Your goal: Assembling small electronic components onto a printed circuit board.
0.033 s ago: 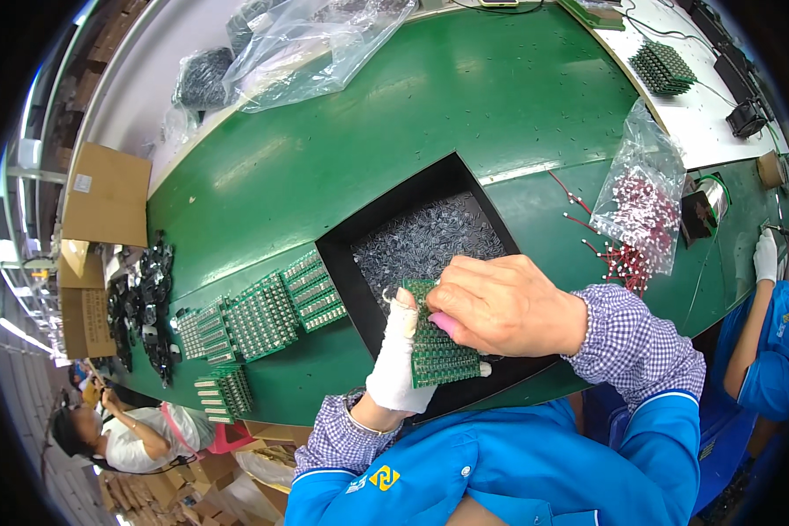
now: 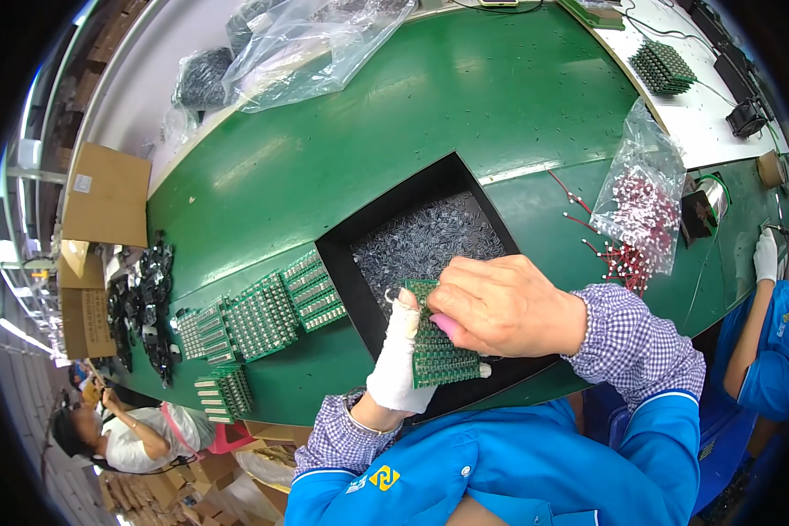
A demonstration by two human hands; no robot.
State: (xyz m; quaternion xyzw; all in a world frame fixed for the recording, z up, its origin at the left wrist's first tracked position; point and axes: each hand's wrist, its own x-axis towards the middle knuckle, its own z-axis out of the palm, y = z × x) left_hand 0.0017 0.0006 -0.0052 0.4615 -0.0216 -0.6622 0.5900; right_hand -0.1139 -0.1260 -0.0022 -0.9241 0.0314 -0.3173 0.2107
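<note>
**Green board held over the black tray**

A green circuit board is held above the near edge of the black tray; it is gripped along its left side by the left hand, which is gloved in white and closed around the board's edge; the right hand, bare, is laid over the board's upper right part with its fingers curled down, a pink fingertip cover showing at the thumb; whether anything is pinched between those fingers cannot be told. The tray is filled with small grey parts. Left of the tray, more green boards are laid out in groups on the green table; right of the tray, a clear bag of red-tipped parts is seen, with a few loose ones beside it. Further right of the tray, another person's white-gloved hand is raised. Compared with the earlier picture, nothing is seen to have shifted; both hands and the board are placed as before.
</note>
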